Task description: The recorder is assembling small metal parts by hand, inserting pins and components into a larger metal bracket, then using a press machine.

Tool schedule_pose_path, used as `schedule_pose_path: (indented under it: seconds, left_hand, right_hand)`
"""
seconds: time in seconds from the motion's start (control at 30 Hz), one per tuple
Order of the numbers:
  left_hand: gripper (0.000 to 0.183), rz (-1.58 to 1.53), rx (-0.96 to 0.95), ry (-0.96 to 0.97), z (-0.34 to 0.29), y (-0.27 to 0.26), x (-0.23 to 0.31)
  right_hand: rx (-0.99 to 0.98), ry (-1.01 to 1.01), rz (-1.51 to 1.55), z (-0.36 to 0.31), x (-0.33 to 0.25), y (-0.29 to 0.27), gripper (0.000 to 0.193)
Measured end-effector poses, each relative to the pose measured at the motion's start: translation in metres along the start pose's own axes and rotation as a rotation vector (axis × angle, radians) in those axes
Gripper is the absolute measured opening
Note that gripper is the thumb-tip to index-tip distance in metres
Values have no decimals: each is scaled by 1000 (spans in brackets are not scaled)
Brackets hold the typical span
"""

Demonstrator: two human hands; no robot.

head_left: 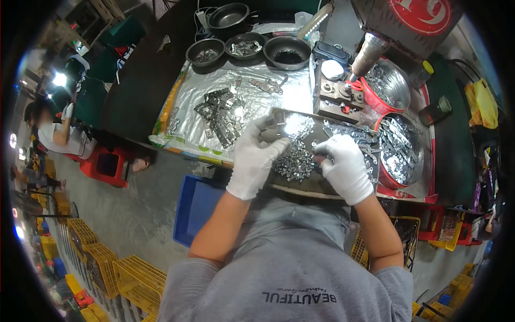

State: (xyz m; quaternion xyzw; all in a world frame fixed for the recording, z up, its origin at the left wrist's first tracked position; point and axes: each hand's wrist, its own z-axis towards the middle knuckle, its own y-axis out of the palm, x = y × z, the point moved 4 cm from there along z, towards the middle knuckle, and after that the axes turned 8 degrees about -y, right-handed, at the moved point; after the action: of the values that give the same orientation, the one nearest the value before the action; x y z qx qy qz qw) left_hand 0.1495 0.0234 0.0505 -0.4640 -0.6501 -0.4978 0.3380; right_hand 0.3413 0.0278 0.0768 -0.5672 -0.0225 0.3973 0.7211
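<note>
My left hand (254, 158), in a white glove, reaches over the left side of a grey tray (316, 187). Its curled fingers grip a small metal plate (279, 116) at the tray's far left corner, with the thumb spread toward the middle. A heap of small shiny metal pieces (294, 165) lies in the tray between my hands. Over the right part of the heap is my right hand (346, 169), also gloved. Its fingertips are pinched together, and what they hold is too small to make out. Longer metal strips (348, 130) fill the tray's right side.
Beyond the tray stands a press (339, 95) with its ram overhead. Red-rimmed bowls of metal parts (399, 153) are at the right. Flat metal plates (222, 115) lie on silvery sheeting, with dark bowls (288, 53) behind. A blue bin (196, 209) sits below the table; a person (61, 131) sits far left.
</note>
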Motion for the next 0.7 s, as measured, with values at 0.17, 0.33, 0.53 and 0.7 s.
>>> schedule_pose_path:
  seconds: [0.17, 0.33, 0.53, 0.7]
  left_hand:
    - [62, -80, 50, 62, -2, 1, 2]
    - [62, -130, 42, 58, -3, 5, -1]
    - [50, -140, 52, 62, -2, 9, -11]
    - [45, -309, -18, 24, 0, 15, -19]
  right_hand:
    - [-113, -36, -183, -8, -3, 23, 8]
    - [-155, -51, -232, -8, -6, 29, 6]
    - [-70, -38, -78, -8, -8, 26, 10]
    - [81, 328, 629, -12, -11, 25, 15]
